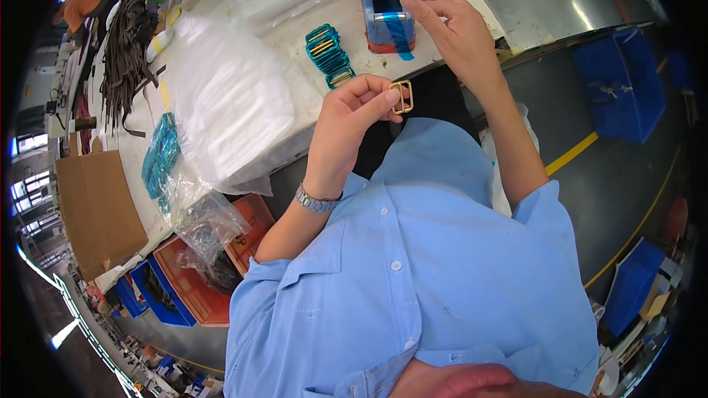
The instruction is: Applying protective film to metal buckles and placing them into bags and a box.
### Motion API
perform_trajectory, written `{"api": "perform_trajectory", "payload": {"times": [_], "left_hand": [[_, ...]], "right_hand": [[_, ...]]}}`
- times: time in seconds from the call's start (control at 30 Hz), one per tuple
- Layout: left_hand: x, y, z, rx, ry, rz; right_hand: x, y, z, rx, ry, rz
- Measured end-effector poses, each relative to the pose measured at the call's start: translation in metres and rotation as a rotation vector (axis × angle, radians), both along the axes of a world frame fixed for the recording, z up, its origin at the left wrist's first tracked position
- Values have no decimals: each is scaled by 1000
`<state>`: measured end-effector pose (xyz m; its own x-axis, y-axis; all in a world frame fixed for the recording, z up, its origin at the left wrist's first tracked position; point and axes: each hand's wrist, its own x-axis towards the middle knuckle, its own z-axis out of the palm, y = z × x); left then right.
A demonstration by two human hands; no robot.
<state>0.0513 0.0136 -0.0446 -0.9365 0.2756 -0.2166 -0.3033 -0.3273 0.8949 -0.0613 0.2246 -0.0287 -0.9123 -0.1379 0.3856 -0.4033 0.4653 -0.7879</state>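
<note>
My left hand (354, 107) pinches a gold-coloured metal slide buckle (409, 97), a rectangular frame with a centre bar, between thumb and fingers. My right hand (461, 40) is raised beside a blue tape dispenser (375, 37), its thumb and fingers apart and nothing visible in them. A strip of blue tape (399, 33) hangs over the dispenser's front end, close to the right hand. On the table, just beyond my left hand, lies a row of gold buckles (322, 46) bundled in teal film.
White plastic bags (228, 96) cover the left of the table (295, 144). Another teal bundle (161, 155) lies near a cardboard sheet (102, 210). Dark straps (129, 59) hang at far left. Orange crates (193, 280) stand below; a blue bin (623, 88) is on the right.
</note>
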Motion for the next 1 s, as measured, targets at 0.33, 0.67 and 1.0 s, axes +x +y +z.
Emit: {"api": "perform_trajectory", "payload": {"times": [0.33, 0.67, 1.0], "left_hand": [[13, -2, -1, 88, -51, 65], [22, -20, 0, 125, -36, 53], [24, -30, 23, -5, 22, 77]], "right_hand": [[-6, -24, 1, -527, -463, 121], [59, -25, 12, -529, -286, 95], [93, -18, -12, -631, -732, 229]]}}
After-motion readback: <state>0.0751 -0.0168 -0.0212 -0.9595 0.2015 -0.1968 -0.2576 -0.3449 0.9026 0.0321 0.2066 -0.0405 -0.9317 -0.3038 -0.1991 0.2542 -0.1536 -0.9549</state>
